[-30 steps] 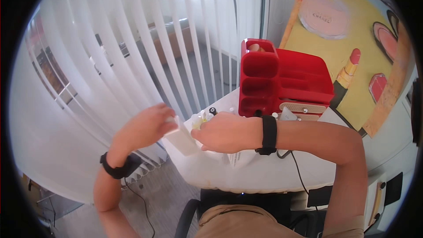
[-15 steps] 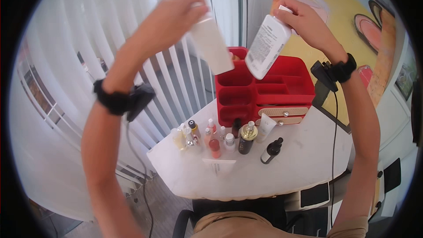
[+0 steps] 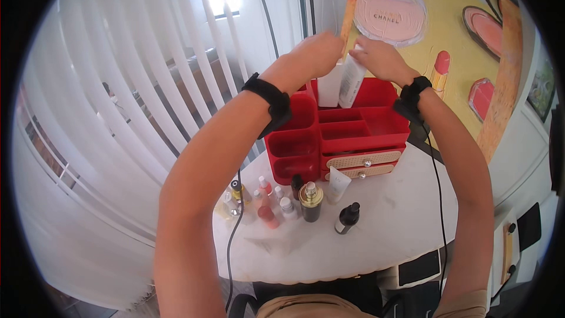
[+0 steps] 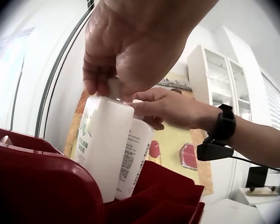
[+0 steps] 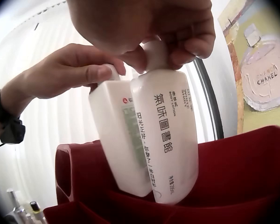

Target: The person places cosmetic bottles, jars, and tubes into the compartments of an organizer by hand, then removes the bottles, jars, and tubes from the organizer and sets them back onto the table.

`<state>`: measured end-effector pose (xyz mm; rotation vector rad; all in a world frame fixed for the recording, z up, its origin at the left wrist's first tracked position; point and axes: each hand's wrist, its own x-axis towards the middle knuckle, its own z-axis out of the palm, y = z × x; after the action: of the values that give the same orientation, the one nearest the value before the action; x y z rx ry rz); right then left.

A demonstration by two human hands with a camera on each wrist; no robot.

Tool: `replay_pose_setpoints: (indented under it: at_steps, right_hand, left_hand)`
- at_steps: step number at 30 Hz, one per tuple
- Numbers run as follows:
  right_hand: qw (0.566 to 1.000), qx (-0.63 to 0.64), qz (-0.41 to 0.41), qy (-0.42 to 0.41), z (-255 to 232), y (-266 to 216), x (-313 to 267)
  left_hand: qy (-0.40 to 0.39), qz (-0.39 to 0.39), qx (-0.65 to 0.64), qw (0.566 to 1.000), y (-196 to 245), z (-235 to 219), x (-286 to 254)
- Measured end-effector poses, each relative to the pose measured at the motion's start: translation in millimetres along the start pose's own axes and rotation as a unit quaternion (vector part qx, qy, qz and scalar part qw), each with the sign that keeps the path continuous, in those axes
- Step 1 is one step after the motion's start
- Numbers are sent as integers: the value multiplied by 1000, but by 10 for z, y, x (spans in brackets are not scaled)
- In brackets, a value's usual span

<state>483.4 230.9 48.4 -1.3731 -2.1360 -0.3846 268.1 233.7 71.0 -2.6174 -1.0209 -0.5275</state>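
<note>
You are pinching the caps of two smooth white plastic lotion bottles [image 5: 165, 135], left hand [image 3: 318, 53] and right hand [image 3: 379, 59] each gripping one, lowering them into the red plastic organiser [image 3: 353, 135] directly beneath; likely rigid, slippery, moderately heavy.

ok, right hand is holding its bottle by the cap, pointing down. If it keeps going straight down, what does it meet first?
Probably the floor of the red organizer's back compartment: the right hand holds its white bottle partly inside already. Depth below is hidden.

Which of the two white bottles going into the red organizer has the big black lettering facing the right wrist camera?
The right hand's bottle; the left hand's bottle shows a green label.
</note>
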Motion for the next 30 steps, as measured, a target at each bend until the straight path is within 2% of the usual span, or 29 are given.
replay_pose_setpoints:
  at_steps: [1,3,5,7,10,13,14,15,16,17,18,19,20,21,22,23,24,26,27,29,30]
  right_hand:
    - [1000,11,1,-10,33,-18,11]
    - [1000,18,-5,-20,93,16,96]
    - [999,25,-11,-30,195,19,134]
    - [992,78,42,-87,307,-32,124]
    - [997,55,17,-50,387,-134,66]
    - [995,99,-4,-15,335,-63,-57]
    - [997,64,-28,22,263,-42,-146]
    - [997,31,-53,56,144,-91,-250]
    - [997,73,-35,-5,-55,-284,-386]
    - [991,116,-16,-70,-228,-519,-570]
    - [972,161,16,-168,-298,-749,-768]
    - [944,201,49,-259,-331,-942,-946]
    - [937,153,14,-315,-284,-1074,-1095]
    - [924,103,-21,-368,-206,-1151,-1209]
    - [917,106,-49,-382,-14,-1130,-1324]
    - [909,108,-77,-395,225,-1087,-1431]
    - [910,105,-76,-394,416,-1070,-1505]
    - [916,156,-168,-329,608,-1050,-1591]
    - [920,146,-165,-325,614,-1055,-1596]
    - [903,167,-29,-394,576,-1198,-1548]
    - [909,179,-34,-375,596,-1173,-1575]
  left_hand:
    - [-3,0,0,1000,-75,84,55]
    - [-63,19,28,997,-290,302,186]
    - [-78,3,14,997,-322,320,162]
    - [-92,-13,0,996,-293,299,126]
    - [-116,-44,-36,992,-221,198,17]
    - [78,19,-27,996,-263,148,-257]
    - [147,48,-10,988,-271,98,-421]
    - [109,48,-43,992,-193,-66,-659]
    - [71,46,-77,993,-51,-321,-938]
    - [-42,23,-113,992,135,-608,-1213]
    - [-155,2,-149,977,303,-798,-1498]
    - [-220,-1,-168,961,390,-826,-1777]
    - [-338,-114,-241,903,586,-956,-2024]
    - [-318,-7,-204,926,610,-874,-2318]
    - [-386,19,-156,909,653,-823,-2507]
    - [-367,59,-125,920,703,-696,-2699]
    - [-382,63,-121,914,778,-650,-2793]
    - [-394,64,-120,909,826,-494,-2922]
    - [-409,63,-122,902,828,-435,-2919]
    - [-394,73,-121,908,794,-411,-2870]
    - [-387,74,-124,911,768,-423,-2850]
